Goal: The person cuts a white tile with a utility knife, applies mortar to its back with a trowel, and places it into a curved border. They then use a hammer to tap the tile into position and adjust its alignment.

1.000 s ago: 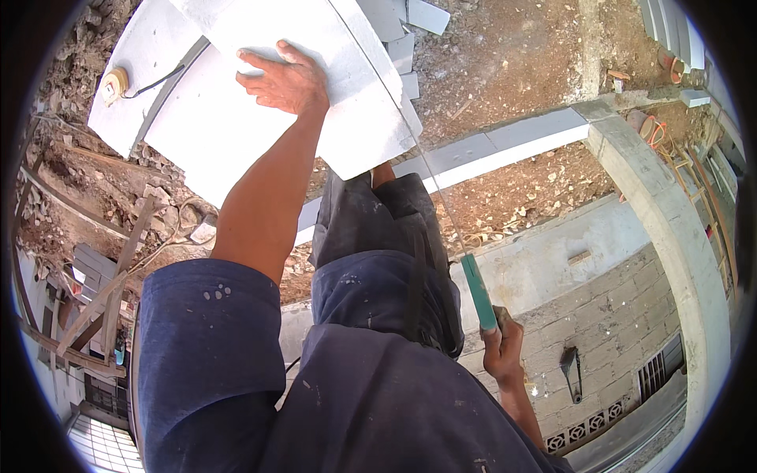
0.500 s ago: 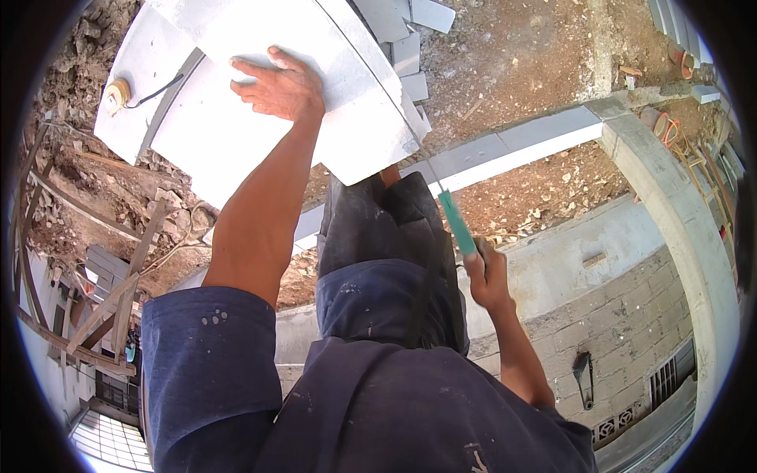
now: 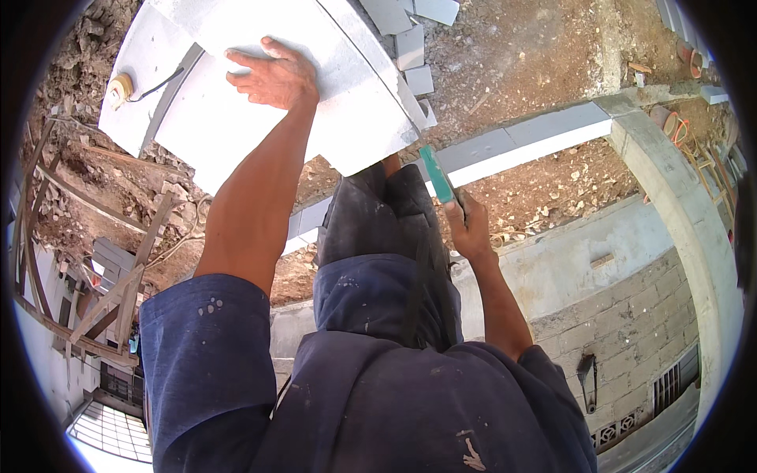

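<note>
My left hand (image 3: 272, 72) lies with fingers spread on a large white board (image 3: 355, 118) atop other white pieces. My right hand (image 3: 465, 221) grips the green handle (image 3: 436, 173) of a thin-bladed tool, just off the board's lower right corner; its blade is mostly hidden along a dark line running up the board's right side. A round yellowish object (image 3: 120, 88) with a dark strap sits on the board at the left.
Broken white offcuts (image 3: 410, 47) lie beyond the board on dirt. Below are a white-topped ledge (image 3: 536, 134), a curved concrete beam (image 3: 662, 189) at the right and a block wall (image 3: 599, 315). Wooden planks (image 3: 134, 268) stand among rubble at the left.
My right hand has pushed the green-handled tool up and to the left toward the board, so less blade shows. My left hand stays spread on the board.
</note>
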### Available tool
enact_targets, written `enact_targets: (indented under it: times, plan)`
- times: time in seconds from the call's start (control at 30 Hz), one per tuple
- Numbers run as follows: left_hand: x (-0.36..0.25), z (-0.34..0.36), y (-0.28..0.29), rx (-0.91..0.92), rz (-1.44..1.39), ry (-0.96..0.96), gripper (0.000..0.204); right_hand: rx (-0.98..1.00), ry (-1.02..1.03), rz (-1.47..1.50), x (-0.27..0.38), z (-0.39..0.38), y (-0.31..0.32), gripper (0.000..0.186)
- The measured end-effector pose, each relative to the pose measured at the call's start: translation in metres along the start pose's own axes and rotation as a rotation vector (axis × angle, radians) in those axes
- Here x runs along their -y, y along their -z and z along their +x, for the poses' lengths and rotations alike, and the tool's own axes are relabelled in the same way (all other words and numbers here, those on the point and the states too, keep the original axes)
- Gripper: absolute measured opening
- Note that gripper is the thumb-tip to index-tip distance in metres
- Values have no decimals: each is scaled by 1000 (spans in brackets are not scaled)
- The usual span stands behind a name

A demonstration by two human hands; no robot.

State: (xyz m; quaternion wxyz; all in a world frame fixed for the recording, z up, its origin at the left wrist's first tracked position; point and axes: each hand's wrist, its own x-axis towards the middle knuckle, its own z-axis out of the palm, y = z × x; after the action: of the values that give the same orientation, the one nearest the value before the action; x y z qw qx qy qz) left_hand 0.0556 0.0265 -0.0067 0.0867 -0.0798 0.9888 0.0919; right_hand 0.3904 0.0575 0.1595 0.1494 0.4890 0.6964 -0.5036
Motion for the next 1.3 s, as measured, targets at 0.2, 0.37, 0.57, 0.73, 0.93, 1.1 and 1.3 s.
enact_targets:
  times: [0.2,0.37,0.57,0.73,0.93,1.1,1.3]
  plan:
    - [18,13,7,-85,-17,50,78,122,-186,118,51,-144,88,48]
    - [11,6,-8,-85,41,1,78,159,-197,30,24,-54,50,42]
    - [0,17,-8,-112,37,18,77,-58,-14,-13,8,-47,24,39]
    - [17,10,-4,-194,47,-19,77,-63,-418,167,-15,-223,91,47]
    - [14,9,-7,-130,29,-12,86,-40,-308,344,-22,-159,83,42]
    - [14,10,-3,-147,40,-8,82,103,-121,341,-21,-150,87,30]
    - [17,11,-3,-138,48,-12,77,212,-179,443,-57,-117,79,36]
